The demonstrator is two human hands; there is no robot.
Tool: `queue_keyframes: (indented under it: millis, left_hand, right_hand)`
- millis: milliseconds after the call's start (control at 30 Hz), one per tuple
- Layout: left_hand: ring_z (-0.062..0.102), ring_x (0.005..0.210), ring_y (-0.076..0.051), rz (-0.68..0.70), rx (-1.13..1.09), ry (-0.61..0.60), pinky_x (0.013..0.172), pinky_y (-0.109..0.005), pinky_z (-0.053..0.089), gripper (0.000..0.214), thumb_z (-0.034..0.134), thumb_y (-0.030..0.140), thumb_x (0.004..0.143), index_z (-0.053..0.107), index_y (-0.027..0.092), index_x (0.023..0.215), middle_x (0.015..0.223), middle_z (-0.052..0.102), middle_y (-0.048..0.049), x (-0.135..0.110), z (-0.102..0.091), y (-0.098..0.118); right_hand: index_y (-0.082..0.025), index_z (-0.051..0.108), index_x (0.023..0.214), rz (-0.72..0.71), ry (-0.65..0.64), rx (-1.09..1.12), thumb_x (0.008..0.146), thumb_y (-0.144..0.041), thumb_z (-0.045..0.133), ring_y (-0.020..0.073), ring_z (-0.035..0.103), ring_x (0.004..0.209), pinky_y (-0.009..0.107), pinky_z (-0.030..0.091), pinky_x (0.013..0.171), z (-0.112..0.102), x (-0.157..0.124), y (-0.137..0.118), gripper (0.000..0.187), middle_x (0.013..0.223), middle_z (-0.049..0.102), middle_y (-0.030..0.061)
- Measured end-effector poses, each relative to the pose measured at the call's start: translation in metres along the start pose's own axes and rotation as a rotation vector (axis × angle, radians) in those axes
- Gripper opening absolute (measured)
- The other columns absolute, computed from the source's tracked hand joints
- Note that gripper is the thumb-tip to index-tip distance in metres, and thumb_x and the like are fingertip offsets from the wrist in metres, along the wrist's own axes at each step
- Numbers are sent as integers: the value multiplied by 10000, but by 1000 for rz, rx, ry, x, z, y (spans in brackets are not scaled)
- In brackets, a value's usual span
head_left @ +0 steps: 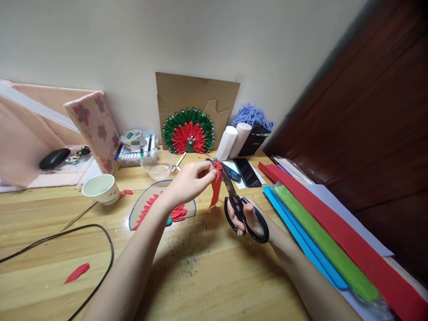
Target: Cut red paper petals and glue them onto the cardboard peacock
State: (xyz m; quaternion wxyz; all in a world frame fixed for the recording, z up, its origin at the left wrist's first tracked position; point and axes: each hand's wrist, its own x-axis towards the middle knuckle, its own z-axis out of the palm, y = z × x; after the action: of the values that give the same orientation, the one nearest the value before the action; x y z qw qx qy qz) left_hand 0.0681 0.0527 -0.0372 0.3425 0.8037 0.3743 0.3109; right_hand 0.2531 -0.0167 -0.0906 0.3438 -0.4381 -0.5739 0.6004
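Note:
Between the thumb and fingers of my left hand (194, 180) is pinched a strip of red crepe paper (216, 189), its lower end hanging down. My right hand (249, 218) has its thumb and fingers through the black handles of a pair of scissors (236, 198). The blades point up and reach the top of the red paper; whether they are parted is hard to make out. Under my left forearm lies a cardboard half-round (137, 209) with a blue outline and red paper petals, partly hidden by the arm. A loose red petal (77, 273) rests at the left.
A cardboard sheet with a green and red peacock (189, 133) leans on the wall. A paper cup (100, 189), a clear bowl (157, 165) and a black cable (109, 243) are on the left. At right lie a phone (247, 173) and coloured paper packs (321, 236).

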Motion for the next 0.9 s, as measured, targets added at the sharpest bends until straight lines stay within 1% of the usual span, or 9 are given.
queue_keyframes:
  millis: [200, 333, 467, 533, 633, 700, 767, 833, 900]
  left_hand:
    - [435, 584, -109, -23, 37, -7, 543, -242, 299, 305, 392, 297, 868, 518, 160, 627, 618, 519, 13, 0, 0, 3]
    - [439, 585, -108, -14, -35, 4, 550, -237, 313, 289, 404, 296, 867, 516, 165, 636, 616, 509, 16, -1, 0, 1]
    - [431, 589, -104, 20, -154, 113, 565, -229, 333, 296, 426, 318, 868, 479, 172, 616, 603, 463, 25, 0, -2, -1]
    - [446, 618, -106, 42, -204, 187, 596, -228, 351, 284, 438, 323, 867, 486, 171, 631, 630, 483, 18, 0, -6, 0]
    - [443, 615, -105, 41, -257, 280, 598, -224, 355, 268, 456, 329, 859, 506, 169, 650, 649, 504, 7, -2, -14, 3]
    - [425, 589, -101, 20, -253, 324, 576, -222, 344, 267, 467, 334, 852, 520, 168, 650, 639, 503, 6, -4, -21, 5]
    - [413, 575, -98, 1, -238, 355, 563, -221, 334, 262, 479, 331, 845, 530, 166, 649, 628, 497, 10, -8, -29, 8]
    - [418, 581, -98, -15, -235, 380, 567, -219, 337, 255, 487, 323, 840, 536, 164, 647, 626, 494, 12, -12, -37, 10]
    - [434, 596, -101, -45, -234, 402, 577, -219, 349, 254, 491, 323, 836, 544, 162, 647, 634, 504, 8, -16, -43, 11]
  right_hand:
    - [-183, 445, 683, 7, 27, -15, 497, -921, 361, 69, 362, 324, 210, 344, 348, 0, 1, 2, 766, 406, 388, -72]
    - [-188, 448, 693, -4, 43, -2, 538, -914, 328, 79, 374, 317, 224, 361, 358, -8, 2, 11, 752, 404, 393, -70]
    - [-194, 442, 707, -4, 50, 42, 548, -913, 315, 94, 400, 326, 229, 359, 359, -16, 4, 9, 747, 412, 397, -71]
    - [-195, 441, 717, -23, 70, -3, 544, -918, 296, 99, 408, 337, 231, 356, 361, -16, 5, 0, 758, 421, 396, -71]
    - [-197, 424, 711, -34, 92, -141, 531, -919, 301, 89, 401, 347, 227, 362, 370, -11, 11, -15, 755, 430, 389, -76]
    - [-195, 418, 706, 14, 48, -242, 543, -908, 316, 85, 415, 358, 223, 373, 381, -4, 21, -19, 738, 436, 411, -71]
    - [-188, 438, 700, 106, -20, -290, 593, -893, 263, 94, 454, 367, 225, 388, 387, 4, 35, -16, 735, 435, 432, -59]
    - [-183, 454, 689, 215, -103, -260, 654, -868, 199, 101, 470, 364, 232, 400, 389, 11, 48, -9, 732, 421, 437, -49]
    - [-178, 474, 698, 300, -217, -177, 713, -831, 183, 106, 490, 383, 242, 429, 413, 14, 57, -1, 715, 441, 458, -38]
